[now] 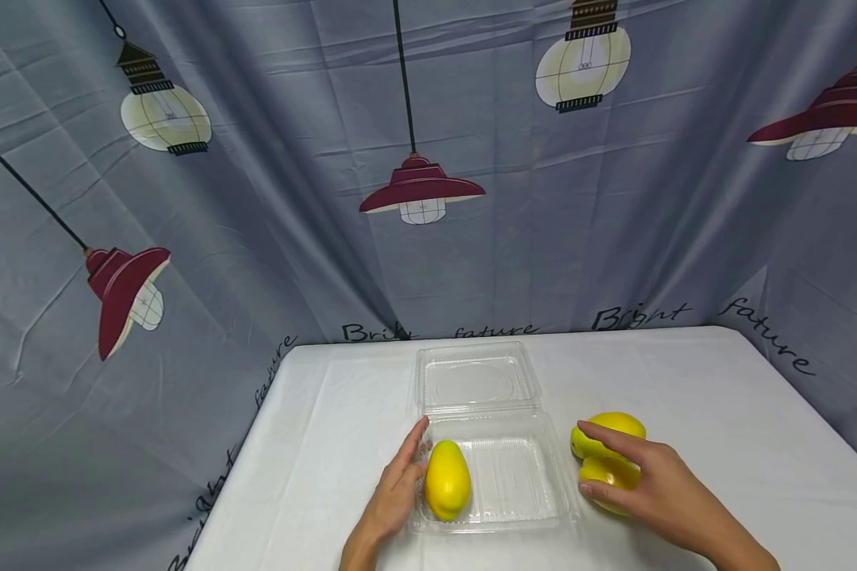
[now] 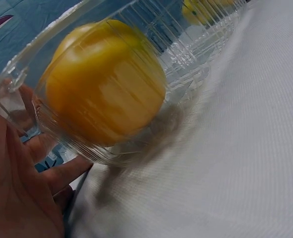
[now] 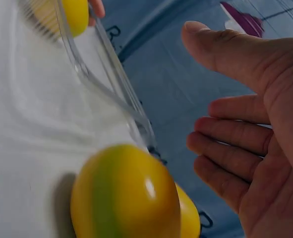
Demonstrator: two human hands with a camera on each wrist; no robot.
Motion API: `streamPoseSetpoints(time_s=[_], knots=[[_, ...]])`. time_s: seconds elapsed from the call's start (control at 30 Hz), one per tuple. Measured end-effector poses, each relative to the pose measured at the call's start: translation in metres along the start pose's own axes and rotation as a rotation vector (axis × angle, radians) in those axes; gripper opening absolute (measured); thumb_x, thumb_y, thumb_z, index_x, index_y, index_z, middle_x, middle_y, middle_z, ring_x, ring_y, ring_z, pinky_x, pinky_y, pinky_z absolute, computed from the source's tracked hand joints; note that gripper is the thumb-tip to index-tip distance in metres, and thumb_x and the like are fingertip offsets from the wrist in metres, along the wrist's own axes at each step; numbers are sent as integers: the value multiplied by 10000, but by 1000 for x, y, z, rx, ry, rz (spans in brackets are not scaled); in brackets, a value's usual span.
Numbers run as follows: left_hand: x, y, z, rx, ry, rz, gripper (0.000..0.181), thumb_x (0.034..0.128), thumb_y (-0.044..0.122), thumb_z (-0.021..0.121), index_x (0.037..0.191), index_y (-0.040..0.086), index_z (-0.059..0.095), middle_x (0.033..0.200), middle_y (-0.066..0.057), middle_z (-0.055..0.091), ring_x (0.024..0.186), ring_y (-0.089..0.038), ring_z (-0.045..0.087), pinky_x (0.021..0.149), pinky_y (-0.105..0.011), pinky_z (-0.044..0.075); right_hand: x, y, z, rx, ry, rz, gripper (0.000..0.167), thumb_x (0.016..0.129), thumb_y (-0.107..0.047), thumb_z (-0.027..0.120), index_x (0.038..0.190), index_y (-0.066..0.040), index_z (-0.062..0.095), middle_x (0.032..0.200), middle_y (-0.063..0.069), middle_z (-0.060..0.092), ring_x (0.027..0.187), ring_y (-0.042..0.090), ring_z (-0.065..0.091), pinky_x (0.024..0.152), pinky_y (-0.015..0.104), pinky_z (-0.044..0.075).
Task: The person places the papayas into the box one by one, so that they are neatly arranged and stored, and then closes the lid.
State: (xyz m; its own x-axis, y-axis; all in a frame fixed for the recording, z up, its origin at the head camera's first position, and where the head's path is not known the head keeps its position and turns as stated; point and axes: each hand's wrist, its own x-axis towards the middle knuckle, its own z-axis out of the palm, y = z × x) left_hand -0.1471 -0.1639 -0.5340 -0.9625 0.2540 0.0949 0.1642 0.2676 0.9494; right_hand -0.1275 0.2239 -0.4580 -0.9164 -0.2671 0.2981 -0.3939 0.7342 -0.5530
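A clear plastic container [image 1: 514, 476] lies with its lid folded back, holding one yellow fruit [image 1: 447, 480] at its left end. Against the container's left wall rests my left hand [image 1: 393, 496], fingers extended; the left wrist view shows the fingers [image 2: 64, 173] by the wall and the yellow fruit [image 2: 106, 84] through the plastic. My right hand [image 1: 660, 484] is held over two more yellow fruits [image 1: 617, 424] right of the container, partly hiding them. In the right wrist view, the palm and spread thumb of the right hand [image 3: 235, 119] face a yellow-green fruit [image 3: 126, 193], with nothing gripped.
The clear lid [image 1: 478, 377] lies flat behind the container. A white cloth [image 1: 314, 460] covers the table, whose far edge meets a grey-blue curtain [image 1: 271, 198] printed with lamps and lettering.
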Motion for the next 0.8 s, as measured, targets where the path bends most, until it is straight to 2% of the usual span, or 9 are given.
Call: streamPoseSetpoints(time_s=[0.17, 0.27, 0.37, 0.47, 0.5, 0.6, 0.7, 0.73, 0.8], knots=[[0, 0, 0, 0, 0, 0, 677, 1103, 65, 378, 1760, 168, 248, 1834, -99, 214, 1633, -432, 355, 1323, -254, 198, -12, 17, -8, -2, 33, 0, 735, 785, -399, 986, 1450, -229, 726, 1383, -9, 771, 1206, -61, 639, 969, -43, 337], [0, 0, 0, -3, 2, 0, 675, 1106, 63, 379, 1760, 167, 248, 1834, -98, 214, 1633, -428, 356, 1315, -235, 202, -19, 24, -13, -31, 17, 33, 734, 785, -412, 983, 1447, -224, 727, 1385, 53, 770, 1218, 3, 672, 952, -15, 400], [0, 0, 0, -11, 1, 0, 676, 1105, 60, 382, 1760, 170, 251, 1834, -98, 216, 1634, -429, 354, 1304, -213, 202, -24, 28, -19, -68, -24, 86, 753, 802, -469, 961, 1459, -194, 715, 1405, 120, 756, 1254, 236, 736, 971, 237, 606], [0, 0, 0, -13, 2, -2, 677, 1104, 59, 383, 1759, 175, 256, 1833, -94, 220, 1633, -429, 355, 1306, -220, 202, -27, 32, -26, -94, -65, 126, 799, 817, -522, 936, 1491, -172, 690, 1444, 162, 728, 1274, 440, 708, 970, 560, 624], [1, 1, 0, -12, 2, -2, 678, 1104, 61, 383, 1759, 176, 255, 1833, -92, 219, 1634, -428, 353, 1310, -227, 200, -28, 34, -28, -94, -70, 128, 808, 817, -521, 936, 1498, -169, 684, 1454, 165, 722, 1281, 436, 706, 969, 569, 622], [1, 1, 0, -9, 4, -2, 680, 1102, 59, 376, 1760, 178, 253, 1834, -94, 216, 1636, -423, 350, 1318, -247, 201, -33, 43, -33, -102, -73, 132, 823, 801, -524, 945, 1508, -198, 680, 1470, 141, 717, 1286, 163, 717, 940, 379, 649], [0, 1, 0, -10, 4, -2, 681, 1100, 56, 372, 1760, 176, 252, 1834, -94, 216, 1637, -423, 348, 1317, -247, 204, -38, 54, -38, -109, -60, 120, 822, 779, -502, 965, 1502, -231, 684, 1458, 112, 729, 1232, -140, 578, 867, 126, 553], [0, 1, 0, -13, 2, -3, 680, 1101, 56, 371, 1760, 177, 252, 1834, -93, 217, 1638, -423, 346, 1315, -242, 205, -40, 57, -39, -110, -57, 114, 821, 776, -487, 971, 1501, -232, 684, 1450, 115, 733, 1218, -193, 532, 855, 90, 524], [0, 2, 0, -14, 0, -4, 679, 1102, 60, 376, 1760, 175, 252, 1833, -92, 219, 1638, -425, 346, 1309, -229, 205, -43, 63, -42, -120, -60, 108, 818, 780, -466, 974, 1506, -231, 680, 1440, 119, 738, 1204, -214, 516, 839, 100, 530]])
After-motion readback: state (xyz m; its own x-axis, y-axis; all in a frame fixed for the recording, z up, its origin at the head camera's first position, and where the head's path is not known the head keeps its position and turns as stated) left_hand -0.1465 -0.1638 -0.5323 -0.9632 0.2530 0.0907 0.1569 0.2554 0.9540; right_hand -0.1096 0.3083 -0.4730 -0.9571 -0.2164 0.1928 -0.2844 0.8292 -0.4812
